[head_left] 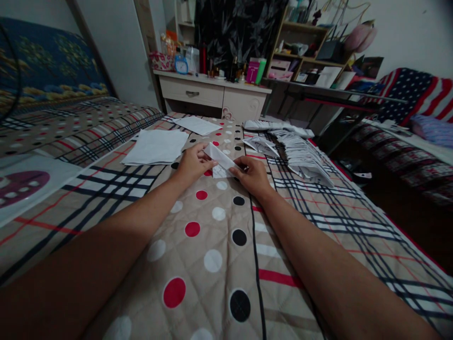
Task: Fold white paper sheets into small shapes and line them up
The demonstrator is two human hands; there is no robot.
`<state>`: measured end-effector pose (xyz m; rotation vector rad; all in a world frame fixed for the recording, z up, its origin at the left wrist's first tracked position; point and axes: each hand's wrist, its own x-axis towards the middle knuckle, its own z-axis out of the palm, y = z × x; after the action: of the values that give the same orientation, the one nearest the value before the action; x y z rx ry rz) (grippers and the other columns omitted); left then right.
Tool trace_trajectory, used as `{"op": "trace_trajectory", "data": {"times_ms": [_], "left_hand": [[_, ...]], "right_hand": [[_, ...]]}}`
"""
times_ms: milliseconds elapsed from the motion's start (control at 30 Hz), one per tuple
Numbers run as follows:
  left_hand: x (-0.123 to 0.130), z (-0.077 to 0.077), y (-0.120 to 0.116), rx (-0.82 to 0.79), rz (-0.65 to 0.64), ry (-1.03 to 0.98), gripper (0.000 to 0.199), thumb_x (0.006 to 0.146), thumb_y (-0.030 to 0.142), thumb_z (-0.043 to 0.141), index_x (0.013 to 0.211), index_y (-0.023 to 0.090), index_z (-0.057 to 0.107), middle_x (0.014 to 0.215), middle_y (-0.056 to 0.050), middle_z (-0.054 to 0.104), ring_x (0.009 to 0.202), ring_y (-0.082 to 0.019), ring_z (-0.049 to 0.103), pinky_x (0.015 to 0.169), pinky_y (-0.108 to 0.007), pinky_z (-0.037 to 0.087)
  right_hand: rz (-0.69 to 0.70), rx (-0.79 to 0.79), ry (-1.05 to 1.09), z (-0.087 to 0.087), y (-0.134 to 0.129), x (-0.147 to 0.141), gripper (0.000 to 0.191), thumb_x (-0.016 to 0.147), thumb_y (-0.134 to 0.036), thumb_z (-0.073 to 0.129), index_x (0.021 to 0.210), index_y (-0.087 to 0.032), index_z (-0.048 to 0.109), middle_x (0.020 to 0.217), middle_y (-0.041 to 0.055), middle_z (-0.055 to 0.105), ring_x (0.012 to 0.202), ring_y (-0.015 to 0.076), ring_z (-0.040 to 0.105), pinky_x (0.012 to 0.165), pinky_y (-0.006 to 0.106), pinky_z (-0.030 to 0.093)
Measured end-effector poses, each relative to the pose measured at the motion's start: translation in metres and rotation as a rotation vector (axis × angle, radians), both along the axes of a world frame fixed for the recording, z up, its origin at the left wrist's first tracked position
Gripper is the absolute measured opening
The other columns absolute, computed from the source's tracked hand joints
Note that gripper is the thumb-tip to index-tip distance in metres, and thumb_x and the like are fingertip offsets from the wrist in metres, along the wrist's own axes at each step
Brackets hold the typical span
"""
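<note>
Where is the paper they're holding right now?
In the head view, the paper is near the centre, held between left hand and right hand, over the dotted bedspread.

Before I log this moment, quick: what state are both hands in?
Left hand: closed, pinching the folded paper at its left side.
Right hand: closed, pinching the same paper's right side.

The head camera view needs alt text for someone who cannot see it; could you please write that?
A person's left hand and right hand hold a folded white paper over a patterned quilt. White sheets lie to the left, an overlapping row of papers to the right, and a cluttered dresser stands beyond.
</note>
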<state>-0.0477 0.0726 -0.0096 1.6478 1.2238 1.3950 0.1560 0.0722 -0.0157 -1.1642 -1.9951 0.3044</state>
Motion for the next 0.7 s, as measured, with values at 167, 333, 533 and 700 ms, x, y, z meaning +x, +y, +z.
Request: {"op": "trace_trajectory", "data": {"times_ms": [167, 333, 533, 700], "left_hand": [[0.0006, -0.0004, 0.0002, -0.012, -0.003, -0.01, 0.049, 0.06, 0.021, 0.08, 0.105, 0.013, 0.062, 0.081, -0.005, 0.071, 0.07, -0.018, 0.068, 0.066, -0.029, 0.058], [0.0006, 0.0008, -0.0012, -0.019, -0.011, -0.003, 0.048, 0.062, 0.021, 0.079, 0.106, 0.012, 0.062, 0.083, -0.006, 0.071, 0.071, -0.019, 0.069, 0.066, -0.03, 0.057], [-0.0001, -0.0006, 0.0008, -0.029, 0.006, 0.019, 0.051, 0.063, 0.02, 0.078, 0.11, 0.011, 0.06, 0.083, -0.005, 0.072, 0.072, -0.018, 0.069, 0.065, -0.028, 0.057], [-0.0002, -0.002, 0.0019, -0.025, 0.015, 0.02, 0.052, 0.062, 0.02, 0.078, 0.11, 0.011, 0.06, 0.082, -0.005, 0.072, 0.071, -0.018, 0.069, 0.064, -0.027, 0.057]], "right_hand": [[0.003, -0.023, -0.038, 0.001, -0.0004, 0.0003, 0.015, 0.079, -0.028, 0.067, 0.09, -0.019, 0.073, 0.082, 0.0027, 0.073, 0.071, 0.0169, 0.062, 0.062, 0.027, 0.04], [0.008, -0.027, -0.06, 0.002, -0.001, 0.0, 0.014, 0.079, -0.028, 0.068, 0.087, -0.019, 0.073, 0.079, 0.0023, 0.072, 0.069, 0.0166, 0.06, 0.062, 0.027, 0.039], [0.001, -0.049, -0.089, 0.0035, -0.0014, -0.0008, 0.013, 0.08, -0.028, 0.065, 0.085, -0.018, 0.071, 0.076, 0.0019, 0.069, 0.068, 0.016, 0.058, 0.062, 0.026, 0.036], [0.015, -0.06, -0.09, 0.0036, -0.0014, -0.0004, 0.015, 0.082, -0.029, 0.062, 0.084, -0.017, 0.07, 0.071, 0.0014, 0.065, 0.064, 0.0148, 0.054, 0.059, 0.026, 0.032]]}}
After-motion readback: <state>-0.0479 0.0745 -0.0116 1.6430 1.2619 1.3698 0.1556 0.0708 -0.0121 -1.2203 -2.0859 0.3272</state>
